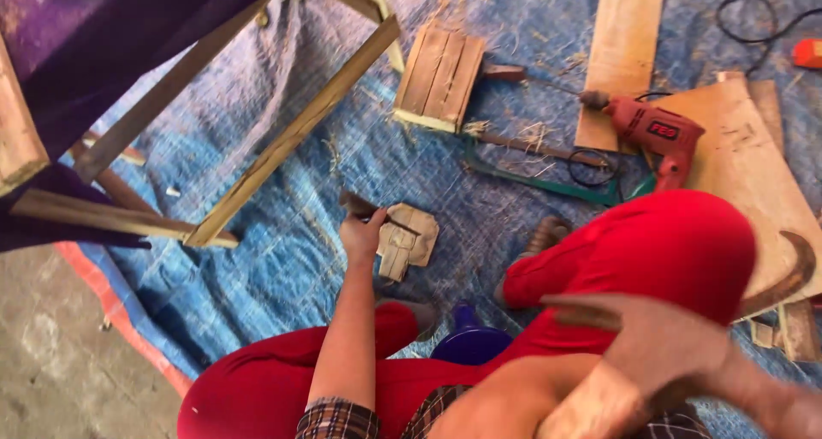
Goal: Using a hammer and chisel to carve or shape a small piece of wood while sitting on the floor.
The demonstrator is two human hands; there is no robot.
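Clearly the left hand [363, 234] pins a small wood block [407, 238] to the blue tarp [282, 234], its grip closed on a dark tool. Raised and blurred, the right hand [659, 345] clasps a curved blade [783, 276]; a stray swing could strike fingers beside the block.

One red power drill [658, 135] on the blue tarp [282, 259], one green-framed saw [548, 178], one curved sickle blade [783, 276], one slatted wooden block [439, 77], two flat boards [622, 54] [749, 178], one blue bottle cap [469, 341] between the knees.
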